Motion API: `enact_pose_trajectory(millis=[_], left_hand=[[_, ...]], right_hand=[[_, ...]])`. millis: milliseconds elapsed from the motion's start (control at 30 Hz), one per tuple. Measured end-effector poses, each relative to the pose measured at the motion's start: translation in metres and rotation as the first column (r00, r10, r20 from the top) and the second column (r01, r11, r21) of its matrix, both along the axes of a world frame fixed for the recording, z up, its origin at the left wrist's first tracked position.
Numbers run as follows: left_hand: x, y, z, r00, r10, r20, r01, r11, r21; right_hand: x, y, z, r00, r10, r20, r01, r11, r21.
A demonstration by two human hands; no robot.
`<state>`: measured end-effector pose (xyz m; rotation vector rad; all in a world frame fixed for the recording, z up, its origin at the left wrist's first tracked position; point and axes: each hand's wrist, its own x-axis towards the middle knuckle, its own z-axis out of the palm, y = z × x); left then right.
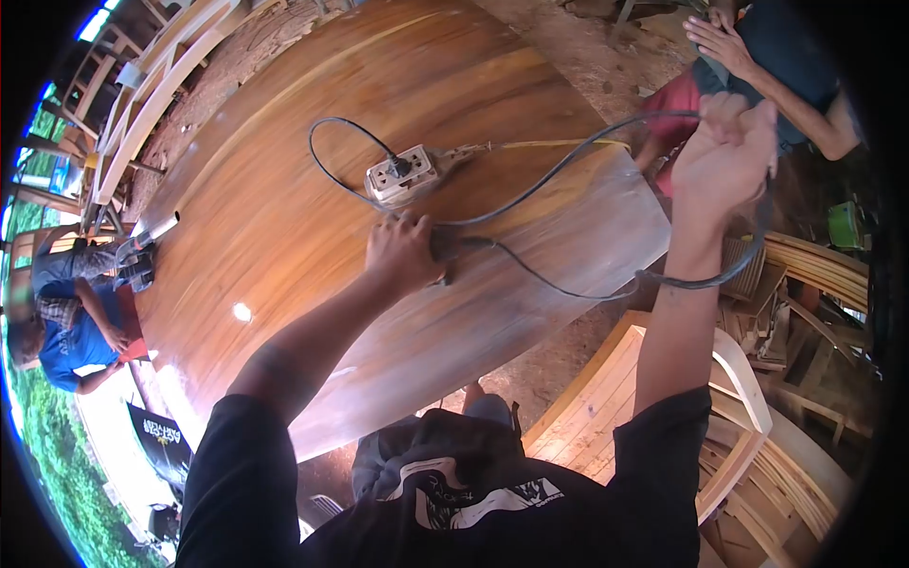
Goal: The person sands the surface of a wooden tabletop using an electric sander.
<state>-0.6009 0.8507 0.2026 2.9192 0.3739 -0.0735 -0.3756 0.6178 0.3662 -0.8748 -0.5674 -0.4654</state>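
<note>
My left hand (402, 251) is closed on a dark corded power tool (456, 248) resting on the polished wooden tabletop (275, 189). Most of the tool is hidden by the hand, so its kind does not show. My right hand (724, 147), raised beyond the tabletop's right edge and slightly blurred, grips the black power cord (559, 175). From that hand the cord hangs in loops, one part running to the tool. Just above my left hand lies a white socket block (383, 180) with a black plug (401, 167) in it.
A yellow cord (559, 144) crosses the tabletop's far right. At left, a person in a blue shirt (80, 331) is by the edge; another person's hand (720, 45) shows at upper right. Wooden frames (161, 104) and a slatted wooden piece (597, 407) stand around.
</note>
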Motion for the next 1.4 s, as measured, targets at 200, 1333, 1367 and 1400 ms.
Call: enact_pose_trajectory(millis=[200,1333,1367,1400], left_hand=[[0.055,-0.031,0.018,0.980,0.011,-0.200,-0.017,0.999,-0.027],[-0.330,0.164,0.015,0.716,0.687,-0.123,-0.693,0.721,-0.007],[-0.348,0.174,0.017,0.704,0.704,-0.098,-0.707,0.707,0.002],[-0.367,0.184,0.017,0.701,0.710,-0.070,-0.712,0.703,-0.003]], right_hand=[[-0.001,-0.009,0.021,0.988,-0.110,0.113,0.115,0.993,-0.039],[-0.256,0.185,-0.122,0.988,-0.146,-0.048,0.107,0.876,-0.471],[-0.272,0.191,-0.130,0.986,-0.157,-0.051,0.110,0.855,-0.506],[-0.287,0.196,-0.138,0.985,-0.164,-0.053,0.110,0.835,-0.540]])
